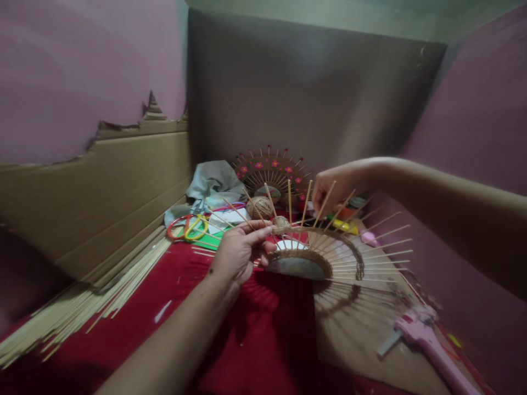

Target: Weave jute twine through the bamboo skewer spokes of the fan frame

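A fan-shaped frame of thin wooden sticks radiates from a half-round base (297, 267), tilted over the surface. A braided twine band (357, 253) crosses the sticks on the right and reaches the upper middle. At that band's left end, my left hand (241, 249) is closed, thumb and fingers pinching the twine near a stick. My right hand (326, 192) is behind the upright sticks, fingers curled together; what they hold is hidden. Just beyond my left fingertips lie a small twine ball (281, 224) and a larger twine ball (260, 207).
Loose sticks (119, 285) lie along the left beside cardboard (135, 192). Orange-and-yellow-handled scissors (187, 227) rest behind my left hand. A pink glue gun (424, 329) lies at right on a brown board (349, 340). A flower-decorated fan (272, 167) stands at the back.
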Available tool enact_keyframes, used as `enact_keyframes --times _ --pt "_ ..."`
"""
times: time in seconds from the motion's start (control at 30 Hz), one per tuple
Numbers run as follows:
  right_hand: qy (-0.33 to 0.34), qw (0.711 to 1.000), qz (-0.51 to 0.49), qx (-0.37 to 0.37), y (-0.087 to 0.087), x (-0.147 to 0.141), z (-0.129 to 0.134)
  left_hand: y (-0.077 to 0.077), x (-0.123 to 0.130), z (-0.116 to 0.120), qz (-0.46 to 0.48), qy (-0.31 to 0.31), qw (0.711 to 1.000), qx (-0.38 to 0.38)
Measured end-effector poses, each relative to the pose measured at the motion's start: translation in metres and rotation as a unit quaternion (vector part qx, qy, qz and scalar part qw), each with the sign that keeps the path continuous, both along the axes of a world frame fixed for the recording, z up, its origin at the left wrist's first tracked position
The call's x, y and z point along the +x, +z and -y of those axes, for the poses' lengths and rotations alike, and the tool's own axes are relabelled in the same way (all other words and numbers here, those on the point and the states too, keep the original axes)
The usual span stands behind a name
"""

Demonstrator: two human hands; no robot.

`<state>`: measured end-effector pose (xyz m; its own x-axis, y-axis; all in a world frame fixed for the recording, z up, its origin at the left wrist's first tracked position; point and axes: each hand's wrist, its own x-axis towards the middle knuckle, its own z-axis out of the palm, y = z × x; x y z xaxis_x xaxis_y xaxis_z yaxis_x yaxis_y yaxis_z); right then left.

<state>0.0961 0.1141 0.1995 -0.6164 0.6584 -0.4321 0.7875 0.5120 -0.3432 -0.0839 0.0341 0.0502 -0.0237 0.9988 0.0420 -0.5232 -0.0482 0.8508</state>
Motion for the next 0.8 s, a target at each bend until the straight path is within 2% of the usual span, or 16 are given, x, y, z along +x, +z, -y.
enact_keyframes --times 0.17,0.23,0.3,0.37,0.47,0.53,0.6,0.63,0.67,0.8 --pt "-0.011 0.999 -0.044 0.023 0.005 0.004 0.007 -0.002 0.002 -0.001 -0.022 0.006 1.0 0.019" --pt "-0.003 0.999 -0.044 0.0 0.004 0.006 0.003 -0.004 0.005 -0.001 -0.027 0.053 0.997 0.044" --pt "0.007 0.999 -0.029 -0.021 0.003 0.008 -0.002 -0.009 0.008 0.001 -0.062 0.143 0.983 0.098" --pt "0.012 0.999 -0.017 -0.026 0.002 0.009 -0.006 -0.015 0.01 0.004 -0.157 0.258 0.939 0.166" --pt "0.011 1.0 -0.024 -0.011 0.002 0.012 -0.007 -0.022 0.01 0.011 -0.339 0.384 0.822 0.25" --pt "0.007 0.999 -0.039 -0.003 0.002 0.013 -0.004 -0.021 0.007 0.014 -0.454 0.413 0.74 0.275" --pt "0.002 0.998 -0.059 -0.002 0.002 0.015 -0.001 -0.017 0.003 0.014 -0.554 0.417 0.671 0.262" --pt "0.0 0.998 -0.067 -0.004 0.002 0.016 0.0 -0.015 0.0 0.013 -0.586 0.414 0.652 0.246" --pt "0.003 0.997 -0.075 -0.007 0.002 0.017 0.002 -0.012 -0.002 0.012 -0.604 0.408 0.644 0.231" --pt "0.03 0.996 -0.082 0.0 0.004 0.018 0.006 -0.007 -0.008 0.01 -0.628 0.37 0.654 0.203"
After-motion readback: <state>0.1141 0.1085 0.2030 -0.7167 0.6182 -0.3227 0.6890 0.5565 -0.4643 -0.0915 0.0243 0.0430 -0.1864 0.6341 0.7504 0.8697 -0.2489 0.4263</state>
